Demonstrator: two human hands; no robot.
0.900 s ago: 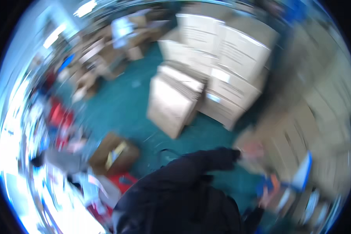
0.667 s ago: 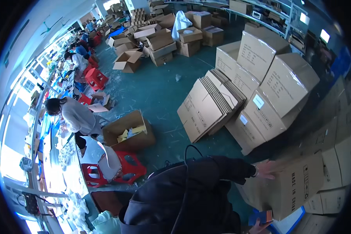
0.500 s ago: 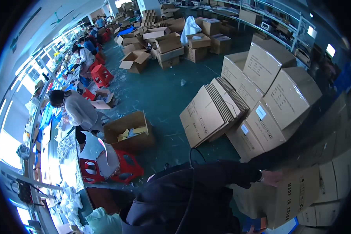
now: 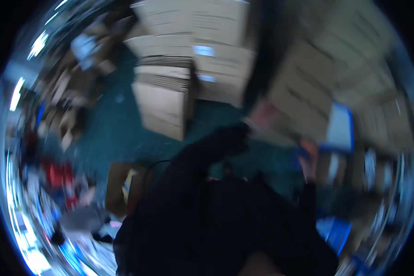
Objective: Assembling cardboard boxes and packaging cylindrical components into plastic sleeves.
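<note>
A brown cardboard box (image 4: 306, 85) with dark print stands tilted in front of me, to the right of the middle. My left hand (image 4: 264, 115) is closed at its near left edge, though its fingers are smeared by motion. Lower and further right, my right hand (image 4: 311, 165) is closed around a blue-and-orange hand tool (image 4: 297, 158). That tool is close to the box's lower edge, and blur hides its exact kind. A white panel with a blue border (image 4: 340, 126) lies just right of the box.
Flat folded cartons (image 4: 161, 103) lean beside stacked closed boxes (image 4: 221, 64) ahead. More cartons (image 4: 372, 46) rise at the right. An open carton (image 4: 119, 188) stands on the green floor (image 4: 112, 126) at left, near a bent-over person (image 4: 83, 221).
My view has swung to the right, so the box and both hands now lie nearer the middle. The picture has blurred. My right hand shows more fully, with the tool still in it.
</note>
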